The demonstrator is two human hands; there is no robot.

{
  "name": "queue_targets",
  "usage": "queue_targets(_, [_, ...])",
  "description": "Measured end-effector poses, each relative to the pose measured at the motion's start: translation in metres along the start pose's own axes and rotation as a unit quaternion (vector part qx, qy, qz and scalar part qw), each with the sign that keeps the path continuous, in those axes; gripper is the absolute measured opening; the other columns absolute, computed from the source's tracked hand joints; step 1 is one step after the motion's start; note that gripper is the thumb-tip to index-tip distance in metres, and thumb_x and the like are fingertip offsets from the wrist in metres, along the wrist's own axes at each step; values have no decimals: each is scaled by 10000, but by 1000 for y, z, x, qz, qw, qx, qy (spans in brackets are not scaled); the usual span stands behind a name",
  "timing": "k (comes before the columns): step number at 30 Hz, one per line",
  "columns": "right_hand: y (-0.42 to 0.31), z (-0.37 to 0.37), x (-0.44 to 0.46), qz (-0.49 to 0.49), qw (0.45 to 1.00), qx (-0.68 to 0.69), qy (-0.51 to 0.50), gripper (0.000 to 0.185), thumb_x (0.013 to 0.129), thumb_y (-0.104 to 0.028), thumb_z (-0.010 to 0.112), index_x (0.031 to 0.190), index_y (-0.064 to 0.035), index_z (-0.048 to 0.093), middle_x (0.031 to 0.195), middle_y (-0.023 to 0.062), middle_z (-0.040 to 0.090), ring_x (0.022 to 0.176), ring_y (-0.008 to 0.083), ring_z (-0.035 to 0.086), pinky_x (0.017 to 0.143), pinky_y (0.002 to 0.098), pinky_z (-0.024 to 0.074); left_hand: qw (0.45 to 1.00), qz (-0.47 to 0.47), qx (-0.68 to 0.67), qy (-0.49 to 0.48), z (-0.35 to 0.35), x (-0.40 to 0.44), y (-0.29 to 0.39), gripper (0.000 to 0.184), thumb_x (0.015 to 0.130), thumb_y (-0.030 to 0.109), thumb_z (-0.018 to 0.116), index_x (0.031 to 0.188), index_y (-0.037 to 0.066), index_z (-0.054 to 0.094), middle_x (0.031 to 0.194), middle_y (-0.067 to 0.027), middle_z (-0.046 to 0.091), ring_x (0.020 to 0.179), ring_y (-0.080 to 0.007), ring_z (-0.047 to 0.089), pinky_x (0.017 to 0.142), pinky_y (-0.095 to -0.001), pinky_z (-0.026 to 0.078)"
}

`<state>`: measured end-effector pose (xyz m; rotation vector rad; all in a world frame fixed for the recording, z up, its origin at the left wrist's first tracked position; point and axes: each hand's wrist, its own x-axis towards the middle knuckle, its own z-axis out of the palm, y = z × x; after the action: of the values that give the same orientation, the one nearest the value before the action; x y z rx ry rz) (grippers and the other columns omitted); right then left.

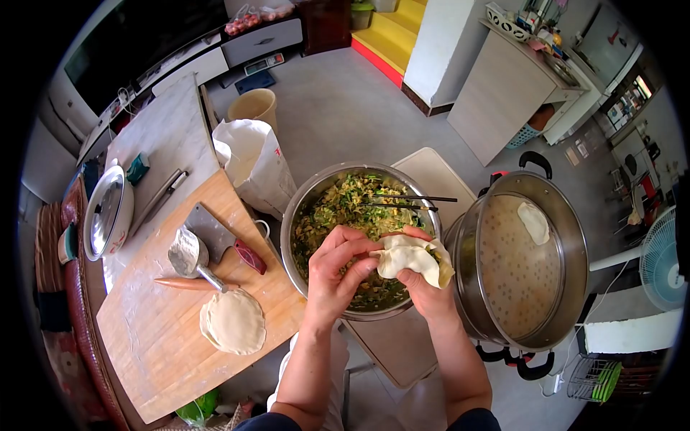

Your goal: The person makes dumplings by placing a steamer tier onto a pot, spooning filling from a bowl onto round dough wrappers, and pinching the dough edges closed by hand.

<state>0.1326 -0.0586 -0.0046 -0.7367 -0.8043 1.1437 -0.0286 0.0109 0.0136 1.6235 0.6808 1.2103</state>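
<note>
A half-folded dumpling is held between my two hands, above a steel bowl of chopped green and yellow filling. My left hand pinches the dumpling's left end between thumb and fingers. Cupped beneath and behind it, my right hand supports the right end, where some filling shows at the opening. A pair of dark chopsticks rests in the bowl, sticking out over its right rim. To the right, one folded dumpling lies in a large steamer pot.
On the wooden board at left lie a stack of dough wrappers, a rolling pin, a metal scoop and a cleaver. A white flour sack stands behind the bowl. A fan is at far right.
</note>
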Motion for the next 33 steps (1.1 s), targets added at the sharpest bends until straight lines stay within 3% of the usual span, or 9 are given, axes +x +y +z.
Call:
queue_targets(5, [-2,1,0,-9,1000,-14,5,674,813,-52,788,1392,-9,446,1265,172,619,1151,232,609,975,337,506,999,-3,-26,25,7,0,4,234,750,37,793,971,14,719,926,-74,612,825,-199,620,723,-302,515])
queue_targets(17, [4,1,-4,-9,996,-88,13,659,814,-65,795,1385,-21,469,1257,124,628,1128,190,611,962,314,502,981,92,160,65,8,0,5,177,755,8,762,911,8,678,898,-101,623,813,-240,620,692,-320,504])
queue_targets(23, [1,0,-4,-34,996,-85,24,642,816,-59,792,1376,-16,481,1249,121,635,1112,187,618,957,309,504,993,76,81,43,8,-1,6,253,760,57,777,997,16,698,921,-99,635,841,-236,614,707,-333,503])
queue_targets(26, [2,0,-3,-40,994,-95,18,636,818,-57,789,1374,-15,483,1246,128,637,1109,188,619,953,308,507,991,100,77,36,7,0,1,263,805,105,776,1028,-9,699,902,-84,608,822,-189,571,705,-299,468])
queue_targets(33, [3,2,-4,-42,988,-147,-7,629,822,-50,784,1371,-13,479,1244,140,645,1121,199,624,955,313,512,984,106,131,51,6,-1,0,154,795,47,747,919,-15,680,872,-88,598,823,-200,556,698,-312,456])
